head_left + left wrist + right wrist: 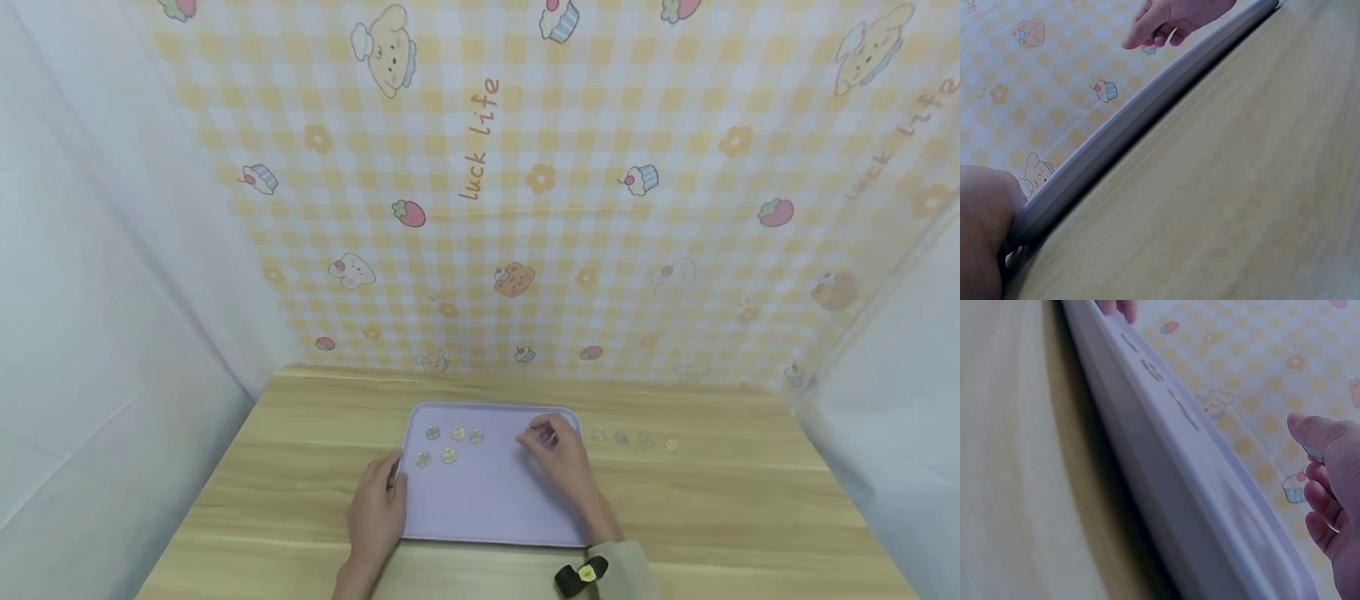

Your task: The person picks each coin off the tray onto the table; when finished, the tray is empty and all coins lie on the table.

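Observation:
A lilac tray [487, 500] lies on the wooden table, with several coins [448, 456] in two rows on its left part. The left hand [377, 510] holds the tray's left edge, thumb and fingers around the rim; in the left wrist view that hand [985, 231] is at the tray's end. Above the tray's right part, the right hand [558, 458] pinches a coin between thumb and fingers. The right wrist view shows this coin [1314, 452] partly hidden by the right hand [1335, 469], its other fingers curled.
Several more coins [621, 437] lie in a row on the table [712, 500] to the right of the tray. Behind the table hangs a yellow checked cloth [480, 242] with cartoon prints; white sheets [97, 333] flank it. A black band [581, 575] is on the right wrist.

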Tool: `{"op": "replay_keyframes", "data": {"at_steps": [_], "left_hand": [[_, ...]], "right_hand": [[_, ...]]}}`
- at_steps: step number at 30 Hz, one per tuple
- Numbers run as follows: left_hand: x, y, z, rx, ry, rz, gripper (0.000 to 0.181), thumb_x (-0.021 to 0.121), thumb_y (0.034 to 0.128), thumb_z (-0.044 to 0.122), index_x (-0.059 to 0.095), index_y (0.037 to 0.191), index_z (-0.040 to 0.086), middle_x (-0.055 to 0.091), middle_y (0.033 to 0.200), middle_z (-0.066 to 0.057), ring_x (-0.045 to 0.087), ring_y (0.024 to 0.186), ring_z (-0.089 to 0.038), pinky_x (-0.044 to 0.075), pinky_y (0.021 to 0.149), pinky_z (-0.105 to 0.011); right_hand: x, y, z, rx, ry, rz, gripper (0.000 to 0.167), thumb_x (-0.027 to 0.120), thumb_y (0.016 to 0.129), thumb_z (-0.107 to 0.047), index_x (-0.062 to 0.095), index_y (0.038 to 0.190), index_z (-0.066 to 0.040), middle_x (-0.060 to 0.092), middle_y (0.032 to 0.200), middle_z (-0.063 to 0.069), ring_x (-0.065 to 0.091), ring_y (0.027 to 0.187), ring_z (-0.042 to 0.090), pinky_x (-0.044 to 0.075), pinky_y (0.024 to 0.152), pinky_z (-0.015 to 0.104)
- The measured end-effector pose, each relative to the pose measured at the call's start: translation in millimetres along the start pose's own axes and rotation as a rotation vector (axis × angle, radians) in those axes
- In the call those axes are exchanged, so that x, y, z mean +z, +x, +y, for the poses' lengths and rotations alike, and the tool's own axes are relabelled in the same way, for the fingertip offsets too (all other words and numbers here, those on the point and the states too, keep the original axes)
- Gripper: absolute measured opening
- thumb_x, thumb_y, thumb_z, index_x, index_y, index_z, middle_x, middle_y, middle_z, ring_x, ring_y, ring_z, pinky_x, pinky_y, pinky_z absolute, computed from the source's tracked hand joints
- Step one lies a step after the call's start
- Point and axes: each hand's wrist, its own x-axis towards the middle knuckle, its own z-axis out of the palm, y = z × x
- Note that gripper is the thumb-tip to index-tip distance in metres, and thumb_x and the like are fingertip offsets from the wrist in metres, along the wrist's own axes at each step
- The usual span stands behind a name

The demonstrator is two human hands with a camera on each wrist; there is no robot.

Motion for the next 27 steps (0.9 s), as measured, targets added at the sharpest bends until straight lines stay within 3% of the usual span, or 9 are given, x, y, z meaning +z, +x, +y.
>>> {"op": "replay_keyframes", "data": {"at_steps": [8,15,23,27], "left_hand": [[2.3,-0.5,-1.9,0.032,-0.016,0.036,0.036,0.069,0.0896,0.008,0.066,0.126,0.005,0.069,0.117,-0.012,0.068,0.097,-0.027,0.055,0.077,-0.049],[1.0,-0.3,0.8,0.029,-0.022,0.031,0.036,0.069,0.0897,0.008,0.066,0.126,0.005,0.07,0.114,-0.012,0.067,0.092,-0.025,0.054,0.073,-0.046],[0.7,-0.1,1.9,0.013,-0.01,0.015,0.037,0.068,0.0905,0.009,0.066,0.127,0.005,0.069,0.113,-0.011,0.067,0.092,-0.024,0.054,0.073,-0.045],[0.2,0.1,0.8,0.004,-0.012,0.008,0.037,0.068,0.0911,0.009,0.065,0.128,0.006,0.069,0.115,-0.012,0.067,0.094,-0.026,0.054,0.075,-0.046]], "right_hand": [[-26.5,6.2,12.9,0.077,-0.014,0.103,0.027,0.083,0.081,-0.018,0.069,0.101,-0.007,0.065,0.089,0.003,0.055,0.081,0.01,0.048,0.072,0.022],[-52.8,10.3,20.7,0.227,-0.032,0.145,0.04,0.077,0.087,-0.03,0.065,0.113,-0.002,0.061,0.101,0.008,0.051,0.093,0.017,0.041,0.081,0.027],[-85.0,6.8,46.9,0.26,-0.05,0.228,0.043,0.076,0.088,-0.029,0.063,0.117,0.001,0.061,0.105,0.012,0.05,0.098,0.016,0.039,0.083,0.025],[-97.5,3.6,59.0,0.33,-0.069,0.283,0.045,0.074,0.091,-0.034,0.062,0.119,-0.001,0.06,0.108,0.014,0.05,0.1,0.02,0.039,0.084,0.029]]}}
